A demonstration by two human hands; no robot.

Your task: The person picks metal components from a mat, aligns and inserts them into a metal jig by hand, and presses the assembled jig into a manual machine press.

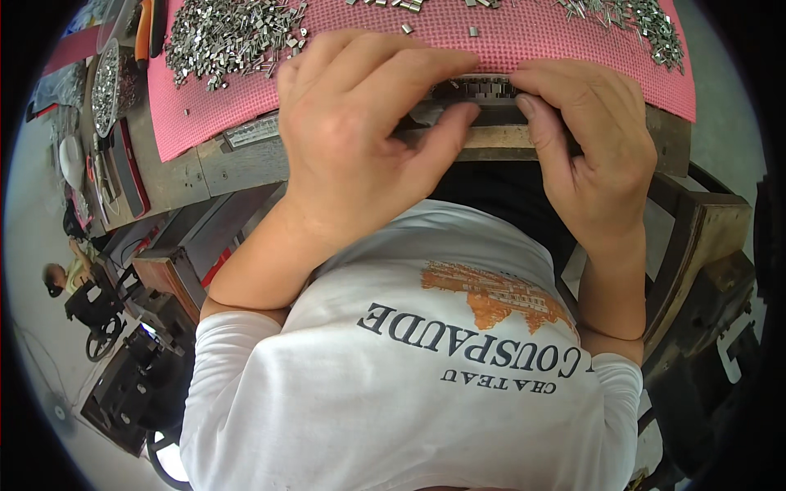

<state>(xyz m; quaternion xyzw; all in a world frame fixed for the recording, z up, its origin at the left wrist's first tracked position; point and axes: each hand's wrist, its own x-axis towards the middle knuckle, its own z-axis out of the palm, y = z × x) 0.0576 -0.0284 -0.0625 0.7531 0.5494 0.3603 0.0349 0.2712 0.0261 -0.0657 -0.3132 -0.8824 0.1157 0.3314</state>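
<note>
At the near edge of the bench, a row of small metal pieces stands on edge in a dark metal holder between my hands. My left hand arches over the holder's left part. Its index finger stretches along the far side of the row, and the thumb stays apart on the near side. At the row's right end, the thumb and index finger of my right hand are bent close together. Whatever lies between those fingertips is too small to make out. My left hand hides part of the holder.
Pink mesh matting covers the wooden bench. A heap of small metal pieces lies far left, another heap far right. On the left are a clear tray of metal parts and orange-handled pliers. A person sits farther left.
</note>
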